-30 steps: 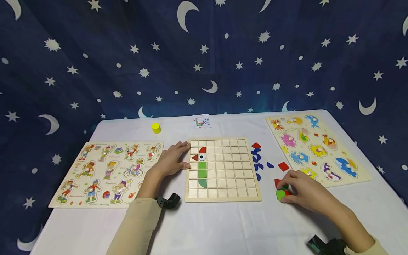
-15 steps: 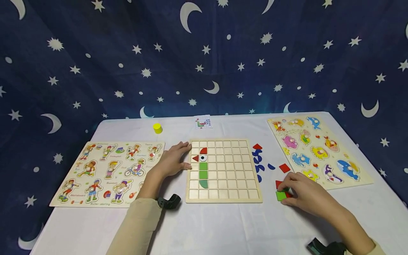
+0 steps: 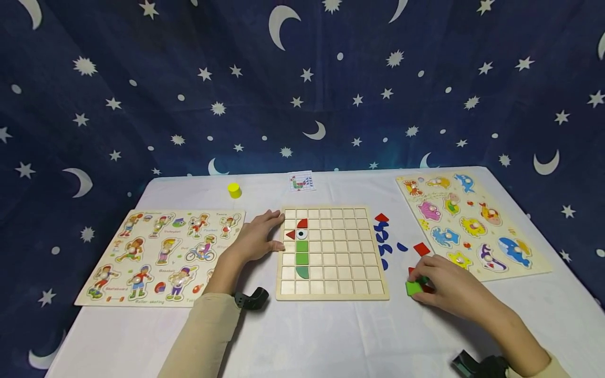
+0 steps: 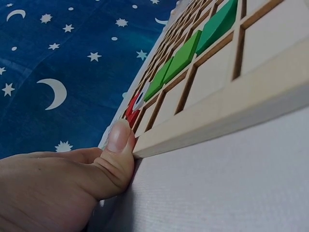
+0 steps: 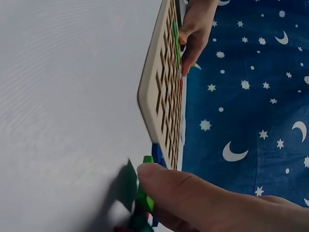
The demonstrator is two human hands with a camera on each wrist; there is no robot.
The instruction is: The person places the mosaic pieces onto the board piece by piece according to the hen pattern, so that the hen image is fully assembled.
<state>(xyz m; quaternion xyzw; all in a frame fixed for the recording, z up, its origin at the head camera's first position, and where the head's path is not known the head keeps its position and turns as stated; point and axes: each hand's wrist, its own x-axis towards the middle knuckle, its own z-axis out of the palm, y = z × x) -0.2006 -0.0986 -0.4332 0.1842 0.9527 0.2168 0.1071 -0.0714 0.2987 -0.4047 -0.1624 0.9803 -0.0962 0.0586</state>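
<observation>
Right hand (image 3: pixel 446 286) pinches a green square tile (image 3: pixel 414 287), lifting it just off the tabletop (image 3: pixel 331 336) right of the grid board (image 3: pixel 331 252); left hand (image 3: pixel 255 239), fingers relaxed, braces the board's left edge.

Light: even and fairly bright, falling from above onto the white table (image 3: pixel 321 336).
Shadows: soft and short, one beside the green tile (image 5: pixel 145 193).
Glare: mild wash on the tabletop in the right wrist view.
Focus: head view sharp; wrist views soften close up.
Distortion: backdrop bends slightly at the edges.
</observation>
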